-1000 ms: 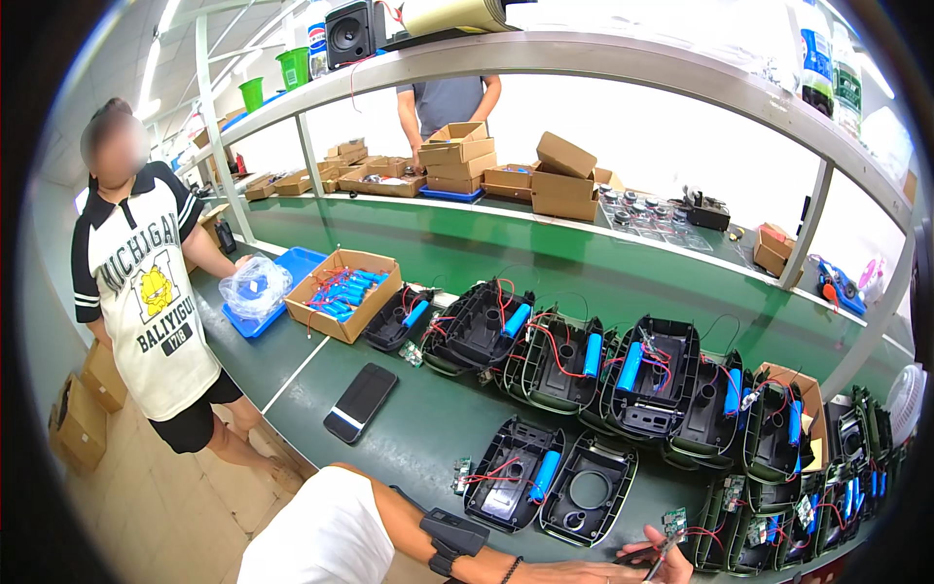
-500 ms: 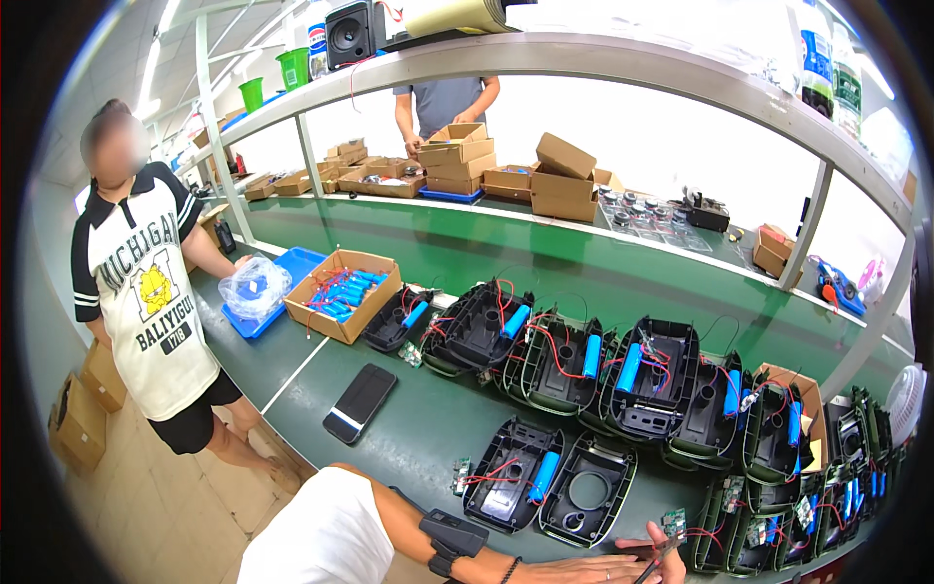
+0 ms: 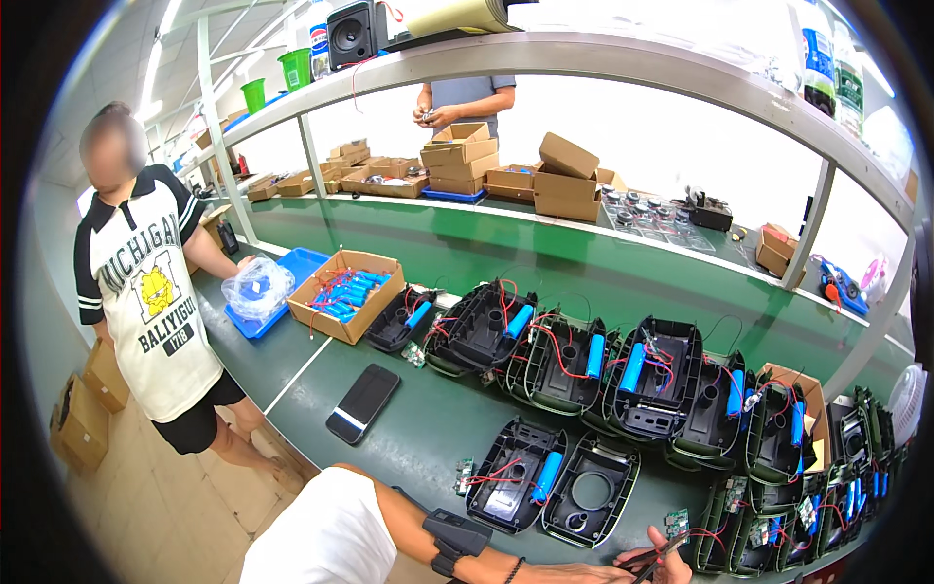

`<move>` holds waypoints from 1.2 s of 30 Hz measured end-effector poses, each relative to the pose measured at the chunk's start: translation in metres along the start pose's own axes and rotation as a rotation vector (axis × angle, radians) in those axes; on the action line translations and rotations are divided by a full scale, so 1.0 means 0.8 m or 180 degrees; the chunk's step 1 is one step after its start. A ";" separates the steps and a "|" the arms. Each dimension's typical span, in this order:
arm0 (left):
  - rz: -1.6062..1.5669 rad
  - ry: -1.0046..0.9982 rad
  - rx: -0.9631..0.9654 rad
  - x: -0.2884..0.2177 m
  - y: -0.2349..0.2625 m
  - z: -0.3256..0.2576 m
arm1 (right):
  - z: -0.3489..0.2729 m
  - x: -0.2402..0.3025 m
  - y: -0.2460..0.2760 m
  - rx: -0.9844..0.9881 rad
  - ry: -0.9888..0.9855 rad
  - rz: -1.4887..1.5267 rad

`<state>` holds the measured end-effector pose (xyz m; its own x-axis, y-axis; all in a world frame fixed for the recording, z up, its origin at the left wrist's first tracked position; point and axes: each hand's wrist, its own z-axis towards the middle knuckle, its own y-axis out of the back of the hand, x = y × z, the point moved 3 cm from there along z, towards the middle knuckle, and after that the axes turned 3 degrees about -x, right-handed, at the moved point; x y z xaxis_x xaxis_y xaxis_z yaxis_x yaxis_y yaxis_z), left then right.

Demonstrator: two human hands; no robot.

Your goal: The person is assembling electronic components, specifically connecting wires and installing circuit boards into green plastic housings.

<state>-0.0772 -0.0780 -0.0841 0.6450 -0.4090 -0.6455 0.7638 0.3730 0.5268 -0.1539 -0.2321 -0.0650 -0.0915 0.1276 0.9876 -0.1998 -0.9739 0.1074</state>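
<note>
At the lower edge, my left hand (image 3: 584, 575) reaches in beside my right hand, its fingers mostly cut off by the frame. My right hand (image 3: 671, 563) is closed around a dark tool with two slim arms (image 3: 650, 559), perhaps tweezers or cutters. Just beyond its fingertips is a small green circuit board (image 3: 677, 523) with red wires (image 3: 706, 534) running right into a black casing. Left of the hands lie an open black casing half with a ring opening (image 3: 591, 490) and a casing half holding a blue cylindrical battery (image 3: 547, 477), wired to another board (image 3: 463, 476).
Several black casings with batteries (image 3: 654, 375) line the bench and crowd its right end (image 3: 842, 501). A phone (image 3: 363, 404), a carton of batteries (image 3: 345, 297) and a blue tray (image 3: 255, 322) are to the left. One person (image 3: 151, 282) stands left, another (image 3: 467, 97) across the bench.
The tool in my right hand has shifted slightly and its tips point up to the right, near the wires. Across the bench, the person has brought both hands together, higher up.
</note>
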 end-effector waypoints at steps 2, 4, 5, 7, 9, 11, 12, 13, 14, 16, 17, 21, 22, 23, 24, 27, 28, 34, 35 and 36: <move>-0.0167 0.0112 0.0154 -0.002 0.002 0.001 | -0.002 -0.007 0.002 0.0008 0.0063 -0.0023; -0.0183 0.0106 0.0125 -0.001 0.002 0.002 | -0.002 -0.008 0.002 0.0024 0.0124 -0.0044; -0.0202 0.0100 0.0097 -0.001 0.003 0.002 | -0.001 -0.008 0.002 0.0061 0.0113 -0.0048; -0.0191 0.0098 0.0078 -0.003 0.005 0.006 | 0.000 -0.005 0.001 0.0085 0.0100 -0.0056; -0.0193 0.0080 0.0073 -0.003 0.008 0.010 | 0.001 0.000 -0.001 0.0004 0.0195 0.0341; -0.0377 0.0412 0.0336 0.000 0.006 0.008 | 0.000 0.001 -0.002 0.0004 0.0112 0.0369; -0.0374 0.0412 0.0333 0.000 0.005 0.006 | 0.000 0.001 -0.002 -0.0004 0.0026 0.0395; -0.0337 0.0420 0.0290 0.000 0.004 0.004 | 0.000 0.002 -0.003 -0.0003 0.0027 0.0396; -0.0301 0.0425 0.0247 0.000 0.003 0.004 | 0.000 0.003 -0.004 -0.0060 0.0020 0.0407; -0.0248 0.0325 0.0196 -0.001 0.005 0.007 | 0.000 0.005 -0.007 -0.0119 0.0016 0.0419; -0.0195 0.0224 0.0144 -0.003 0.008 0.009 | 0.000 0.005 -0.008 -0.0181 0.0034 0.0592; 0.0004 0.0173 0.0092 -0.012 0.015 0.013 | 0.002 0.004 -0.005 -0.0424 0.0331 0.0863; -0.0002 0.0250 0.0078 -0.016 0.020 0.015 | 0.001 0.004 -0.005 -0.0424 0.0332 0.0866; -0.0007 0.0326 0.0065 -0.017 0.022 0.016 | 0.001 0.004 -0.004 -0.0452 0.0279 0.0793; -0.0005 0.0327 0.0066 -0.016 0.021 0.016 | 0.001 0.003 -0.004 -0.0481 0.0227 0.0720; 0.0036 0.0269 -0.0093 -0.012 0.019 0.014 | 0.000 0.001 -0.005 -0.0482 0.0124 0.0781; -0.0013 0.0307 -0.0042 -0.014 0.020 0.014 | -0.001 -0.001 -0.004 -0.0482 0.0123 0.0781; 0.0078 0.0362 0.0029 -0.020 0.021 0.017 | -0.003 -0.001 -0.003 -0.0512 0.0153 0.0715; 0.0143 0.0432 0.0106 -0.021 0.020 0.018 | -0.002 0.002 -0.003 -0.0425 0.0367 0.0844; 0.0132 0.0434 0.0110 -0.022 0.019 0.019 | -0.003 0.005 -0.003 -0.0340 0.0578 0.0974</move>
<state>-0.0765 -0.0776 -0.0564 0.6684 -0.2762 -0.6906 0.7385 0.3575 0.5717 -0.1560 -0.2285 -0.0614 -0.3324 -0.1258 0.9347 -0.2362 -0.9484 -0.2117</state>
